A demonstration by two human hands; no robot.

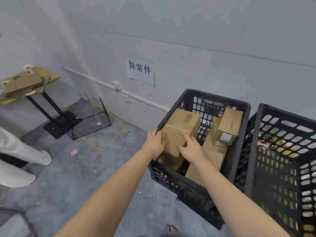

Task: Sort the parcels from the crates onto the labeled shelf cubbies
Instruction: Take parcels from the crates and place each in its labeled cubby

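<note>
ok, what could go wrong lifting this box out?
1. The right hand lies flat on the barcoded box while the left hand grips its side: a weak hold, it may slip.
2. The box sits close to the crate rim and could snag coming out.
3. The small box leaning at the back may topple if the stack shifts.

Paper sign (140, 71) on wall — "异常件"; barcode on parcel (181, 127) — print unreadable.
</note>
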